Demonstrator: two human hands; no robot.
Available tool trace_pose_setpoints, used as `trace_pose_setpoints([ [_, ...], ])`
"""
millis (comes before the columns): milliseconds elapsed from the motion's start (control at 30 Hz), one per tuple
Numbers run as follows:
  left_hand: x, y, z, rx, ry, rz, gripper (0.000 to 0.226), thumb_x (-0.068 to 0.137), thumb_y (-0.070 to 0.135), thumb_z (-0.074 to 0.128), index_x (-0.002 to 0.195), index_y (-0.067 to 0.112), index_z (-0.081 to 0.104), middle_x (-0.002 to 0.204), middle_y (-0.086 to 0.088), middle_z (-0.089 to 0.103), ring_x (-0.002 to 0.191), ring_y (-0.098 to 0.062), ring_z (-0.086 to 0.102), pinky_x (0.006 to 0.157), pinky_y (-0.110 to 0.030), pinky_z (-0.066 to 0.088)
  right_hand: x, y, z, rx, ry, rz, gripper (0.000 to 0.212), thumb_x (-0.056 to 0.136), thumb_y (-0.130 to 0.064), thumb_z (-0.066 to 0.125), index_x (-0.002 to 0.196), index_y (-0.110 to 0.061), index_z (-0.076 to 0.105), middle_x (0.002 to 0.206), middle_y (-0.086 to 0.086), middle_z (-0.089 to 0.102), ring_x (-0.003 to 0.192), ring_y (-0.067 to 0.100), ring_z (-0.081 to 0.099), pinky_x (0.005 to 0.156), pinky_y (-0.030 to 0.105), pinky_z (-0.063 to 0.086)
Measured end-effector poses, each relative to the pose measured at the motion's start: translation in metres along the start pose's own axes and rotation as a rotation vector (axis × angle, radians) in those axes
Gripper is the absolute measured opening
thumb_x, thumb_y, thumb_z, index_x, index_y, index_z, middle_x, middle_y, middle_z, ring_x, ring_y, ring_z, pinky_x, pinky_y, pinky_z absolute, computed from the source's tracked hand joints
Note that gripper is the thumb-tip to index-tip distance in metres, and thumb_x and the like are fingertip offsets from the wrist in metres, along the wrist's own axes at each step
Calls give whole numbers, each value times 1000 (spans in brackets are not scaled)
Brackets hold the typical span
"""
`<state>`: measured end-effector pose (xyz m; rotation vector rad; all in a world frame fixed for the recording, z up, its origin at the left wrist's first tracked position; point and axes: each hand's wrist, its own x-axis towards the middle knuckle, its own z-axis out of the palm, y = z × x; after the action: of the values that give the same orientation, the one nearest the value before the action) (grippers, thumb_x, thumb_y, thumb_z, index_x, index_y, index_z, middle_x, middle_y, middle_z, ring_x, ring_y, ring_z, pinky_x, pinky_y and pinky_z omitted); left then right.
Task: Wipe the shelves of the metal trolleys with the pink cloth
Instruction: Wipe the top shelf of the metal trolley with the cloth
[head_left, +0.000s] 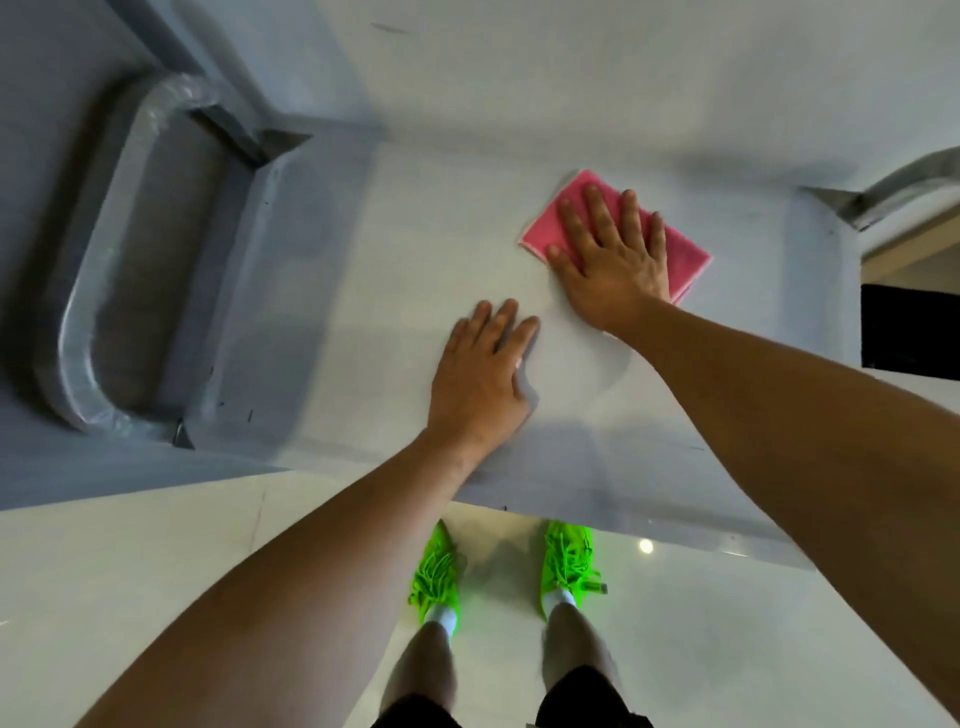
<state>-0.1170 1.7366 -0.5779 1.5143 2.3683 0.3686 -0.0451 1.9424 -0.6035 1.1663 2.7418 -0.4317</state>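
The right hand (610, 265) is pressing flat on the pink cloth (680, 249), fingers (597, 208) spread, on the trolley's top shelf (415, 249). The left hand (483, 374) is resting flat on the shelf nearby. Green shoes (436, 577) are standing on the floor (156, 571) below.

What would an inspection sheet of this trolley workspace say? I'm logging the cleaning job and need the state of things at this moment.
Surface: top shelf of a metal trolley, grey, smooth; a faint curved smear shows near the right wrist.
Job's things: pink cloth, folded flat on the shelf, under the right hand.
Clutter: nothing seen on the shelf.
Grippers: right hand pressed flat on the cloth, fingers spread; left hand flat on the bare shelf, holding nothing.
Cables: nothing seen.
Surroundings: wrapped trolley handle at left; another handle at right; pale glossy floor; green shoes below the shelf edge.
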Motion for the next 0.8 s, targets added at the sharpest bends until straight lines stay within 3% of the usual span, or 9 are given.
trace_pose_setpoints([
  [300,3,-6,1,-59,-12,23,52,99,13,45,151,19,44,162,-6,31,152,-29,20,124,-38,10,10,-37,3,-38,1,-131,67,103,-64,6,163,-36,-1,172,-5,-8,157,30,-14,123,56,-12],
  [400,3,-8,-7,-194,11,-24,50,98,10,52,148,15,48,158,-4,40,149,-26,29,122,-27,12,-18,-49,11,-28,-17,-143,65,104,-61,8,163,-35,-2,172,-5,-8,156,29,-15,123,53,-14],
  [467,-3,-11,-16,-246,60,-46,45,96,8,57,141,9,57,149,-9,52,141,-27,43,116,-22,22,-37,-57,16,-16,-24,-126,64,105,-59,9,163,-35,-2,172,-5,-8,156,29,-15,123,53,-14],
  [567,-16,-24,-29,-216,161,-69,36,91,4,61,126,-2,66,131,-21,64,125,-36,57,113,-39,40,-60,-69,23,8,-37,-91,65,104,-61,8,163,-36,-6,171,-6,-13,156,29,-18,121,51,-19],
  [633,-25,-39,-40,-138,184,-126,36,90,4,61,124,-4,66,131,-24,63,126,-41,56,113,-48,40,-75,-80,28,28,-42,-74,65,103,-62,7,162,-38,-8,170,-7,-16,155,28,-20,118,49,-24],
  [800,-40,-82,-61,-8,200,-227,40,94,13,58,133,2,61,141,-23,56,136,-41,46,119,-44,28,-106,-111,41,21,-58,-41,66,103,-62,12,162,-39,-7,170,-9,-18,155,28,-21,112,44,-32],
])
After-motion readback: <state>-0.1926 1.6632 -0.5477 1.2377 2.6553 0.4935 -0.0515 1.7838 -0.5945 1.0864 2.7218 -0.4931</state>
